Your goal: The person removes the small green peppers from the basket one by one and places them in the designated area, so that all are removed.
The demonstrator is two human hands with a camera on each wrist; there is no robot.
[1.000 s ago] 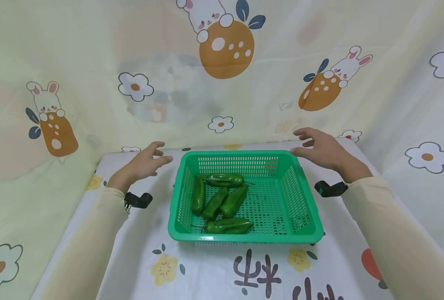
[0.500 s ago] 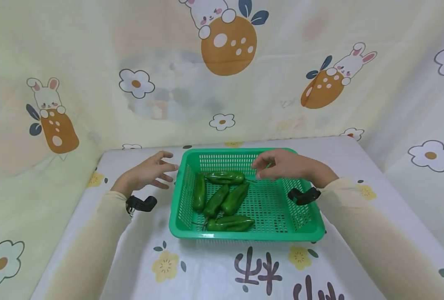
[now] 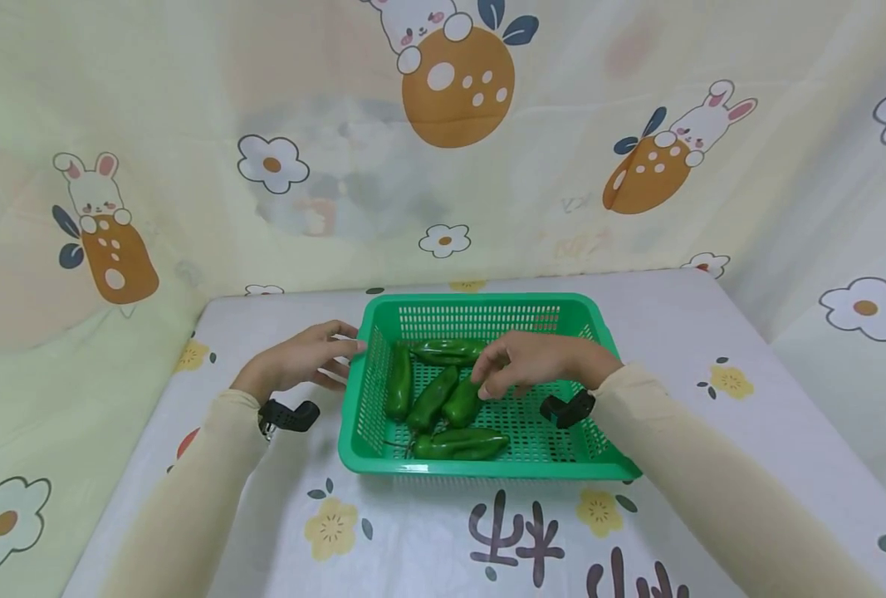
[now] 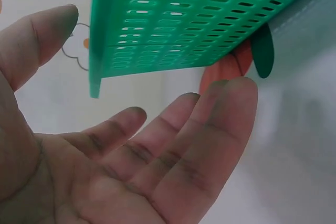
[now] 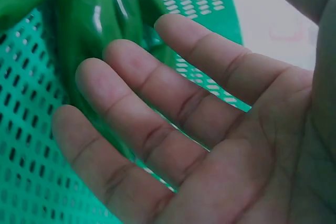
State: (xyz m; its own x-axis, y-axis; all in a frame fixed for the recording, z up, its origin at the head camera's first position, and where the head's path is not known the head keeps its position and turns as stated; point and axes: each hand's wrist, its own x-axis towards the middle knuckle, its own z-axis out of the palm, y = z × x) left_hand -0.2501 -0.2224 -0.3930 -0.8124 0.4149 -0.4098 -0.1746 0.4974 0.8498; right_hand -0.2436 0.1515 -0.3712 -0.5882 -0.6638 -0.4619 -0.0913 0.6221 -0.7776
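Since the frame one second back, the right hand (image 3: 538, 360) has been brought in from just beyond the 1–2 o'clock corner to over the long green peppers (image 3: 433, 400); the left hand (image 3: 296, 361) has been drawn closer to the 9 o'clock side. At least five peppers are held in the slotted green plastic basket (image 3: 487, 469), grouped from 6 round through 9 to 12 o'clock; its floor is exposed toward 4. The rim is bordered by printed tablecloth (image 3: 674, 332), narrow at 12, wider at 3. Right hand: fingers loosely bent, nothing gripped; the inner slanting pepper (image 3: 461, 405) is placed at its 8 o'clock, partly covered by fingertips, contact uncertain. Left hand: fingers parted, nothing held; whether the rim is touched cannot be told.
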